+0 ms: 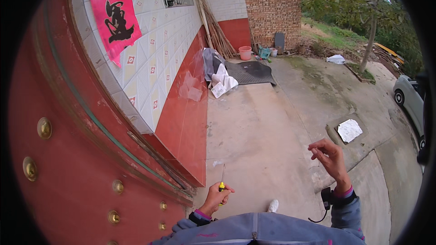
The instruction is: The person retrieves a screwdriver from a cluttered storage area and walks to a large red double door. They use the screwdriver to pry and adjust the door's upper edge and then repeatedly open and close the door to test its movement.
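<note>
A screwdriver with a yellow and black handle [221, 187] is gripped in my left hand [215, 198], its thin metal shaft pointing up and away from me. The fingers wrap around the handle, and the tip touches nothing. My right hand [331, 156] is raised over the concrete at the right, fingers bent and apart from the thumb, with nothing visible in it. Close to my left side stands a red door [81, 172] with several round brass studs [118, 186].
A tiled wall [145, 54] with a pink paper banner [116, 18] runs ahead on the left. Farther off lie sheeting [222, 81], a dark mat [250, 72] and a pink bucket [245, 53]. A silvery sheet [349, 130] and a parked car [411, 102] are at right.
</note>
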A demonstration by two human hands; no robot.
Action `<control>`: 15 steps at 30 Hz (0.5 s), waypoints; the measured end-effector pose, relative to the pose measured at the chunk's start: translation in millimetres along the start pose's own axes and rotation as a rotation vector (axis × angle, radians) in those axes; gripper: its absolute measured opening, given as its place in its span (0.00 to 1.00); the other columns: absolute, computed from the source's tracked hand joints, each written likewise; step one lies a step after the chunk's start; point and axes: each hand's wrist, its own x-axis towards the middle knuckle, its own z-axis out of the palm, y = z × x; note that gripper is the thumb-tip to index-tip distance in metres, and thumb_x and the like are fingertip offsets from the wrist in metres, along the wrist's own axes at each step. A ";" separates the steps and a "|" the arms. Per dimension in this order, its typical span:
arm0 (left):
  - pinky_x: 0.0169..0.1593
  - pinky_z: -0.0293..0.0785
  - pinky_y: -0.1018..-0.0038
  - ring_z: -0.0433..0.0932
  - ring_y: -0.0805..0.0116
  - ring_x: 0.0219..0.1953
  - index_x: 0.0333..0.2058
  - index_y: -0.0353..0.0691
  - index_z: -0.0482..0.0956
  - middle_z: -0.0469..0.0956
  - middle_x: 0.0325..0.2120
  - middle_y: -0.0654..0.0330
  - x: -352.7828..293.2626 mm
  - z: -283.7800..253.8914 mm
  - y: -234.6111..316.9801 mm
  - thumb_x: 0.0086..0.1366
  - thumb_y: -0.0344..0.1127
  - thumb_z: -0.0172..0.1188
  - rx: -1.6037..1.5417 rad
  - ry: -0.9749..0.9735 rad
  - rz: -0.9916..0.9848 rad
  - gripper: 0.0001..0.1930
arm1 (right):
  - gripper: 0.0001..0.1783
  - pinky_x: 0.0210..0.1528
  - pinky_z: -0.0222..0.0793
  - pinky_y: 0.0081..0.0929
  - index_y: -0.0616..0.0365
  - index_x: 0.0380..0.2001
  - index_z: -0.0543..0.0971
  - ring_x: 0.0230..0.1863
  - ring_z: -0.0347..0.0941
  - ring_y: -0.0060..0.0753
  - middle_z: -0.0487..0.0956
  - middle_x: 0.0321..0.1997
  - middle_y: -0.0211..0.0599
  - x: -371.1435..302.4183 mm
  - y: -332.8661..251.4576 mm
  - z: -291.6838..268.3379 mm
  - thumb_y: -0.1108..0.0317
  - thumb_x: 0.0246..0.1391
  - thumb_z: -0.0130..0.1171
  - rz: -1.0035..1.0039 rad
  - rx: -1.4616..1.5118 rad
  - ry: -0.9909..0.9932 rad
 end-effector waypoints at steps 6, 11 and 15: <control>0.14 0.58 0.81 0.64 0.80 0.14 0.34 0.33 0.69 0.78 0.30 0.51 141.9 22.7 45.5 0.60 0.20 0.52 -0.037 0.168 0.022 0.04 | 0.03 0.34 0.69 0.20 0.62 0.33 0.80 0.33 0.73 0.19 0.78 0.33 0.31 176.5 59.8 -44.3 0.75 0.54 0.62 -0.137 -0.030 -0.083; 0.14 0.57 0.81 0.63 0.80 0.13 0.32 0.34 0.72 0.77 0.25 0.57 246.3 33.8 88.3 0.61 0.22 0.53 -0.130 0.267 -0.003 0.02 | 0.05 0.33 0.63 0.21 0.59 0.30 0.77 0.29 0.68 0.27 0.74 0.27 0.32 305.2 59.6 -69.5 0.74 0.51 0.65 -0.700 0.042 0.013; 0.13 0.57 0.83 0.63 0.81 0.13 0.34 0.34 0.70 0.78 0.32 0.51 335.4 29.0 113.9 0.60 0.20 0.52 -0.134 0.283 -0.071 0.04 | 0.10 0.32 0.62 0.22 0.59 0.34 0.76 0.28 0.67 0.28 0.74 0.28 0.32 414.0 64.4 -73.3 0.71 0.50 0.66 -1.152 0.061 -0.052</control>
